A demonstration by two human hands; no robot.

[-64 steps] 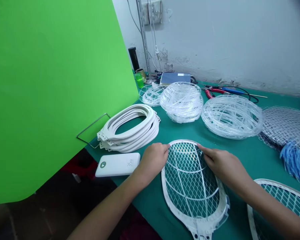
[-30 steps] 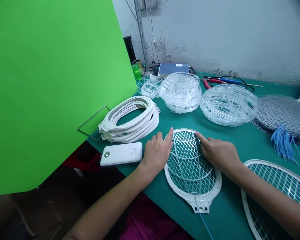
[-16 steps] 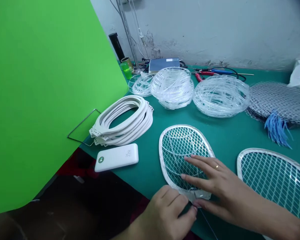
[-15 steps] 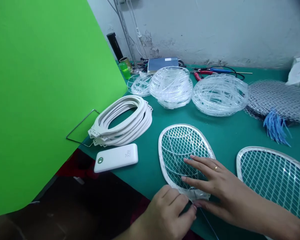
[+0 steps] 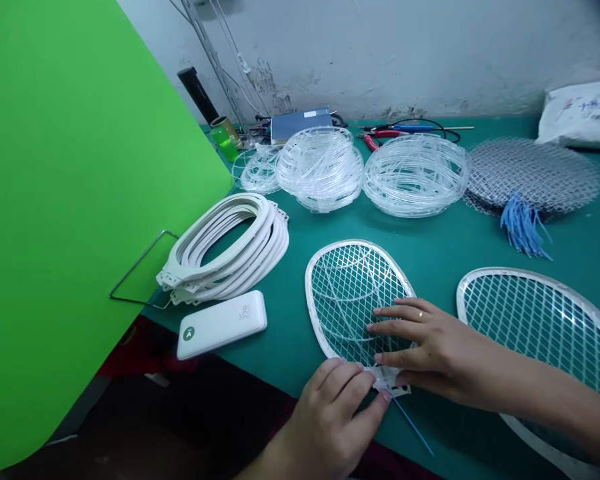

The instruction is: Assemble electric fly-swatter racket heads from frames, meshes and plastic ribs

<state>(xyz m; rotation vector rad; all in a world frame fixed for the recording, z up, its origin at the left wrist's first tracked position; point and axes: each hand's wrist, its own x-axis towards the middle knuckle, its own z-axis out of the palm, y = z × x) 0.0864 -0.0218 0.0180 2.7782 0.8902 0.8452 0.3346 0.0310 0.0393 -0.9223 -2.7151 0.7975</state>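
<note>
In front of me on the green table lies a mosquito-racket head point(image 5: 360, 293), an oval white frame with metal mesh and thin clear ribs. My left hand point(image 5: 333, 413) is curled at its lower end, thumb and fingers pinching the frame's edge. A thin blue wire point(image 5: 413, 425) sticks out from that end toward the lower right. Fingers apart, my right hand point(image 5: 430, 340) rests flat over the mesh's lower right, its thumb by the white end tab point(image 5: 401, 390). What lies under the left fingertips is hidden.
A second mesh racket head point(image 5: 540, 320) lies right, partly under my forearm. White frames point(image 5: 225, 257) are stacked left beside a power bank point(image 5: 223, 325). Farther back are piles of clear rings point(image 5: 320, 170), mesh sheets point(image 5: 535, 170) and blue wires point(image 5: 523, 223). A green board point(image 5: 70, 200) stands left.
The view has shifted, so most things sit farther left. The blue wire at the racket's lower end shows more plainly. Both hands stay at that end, the right one still spread over the mesh.
</note>
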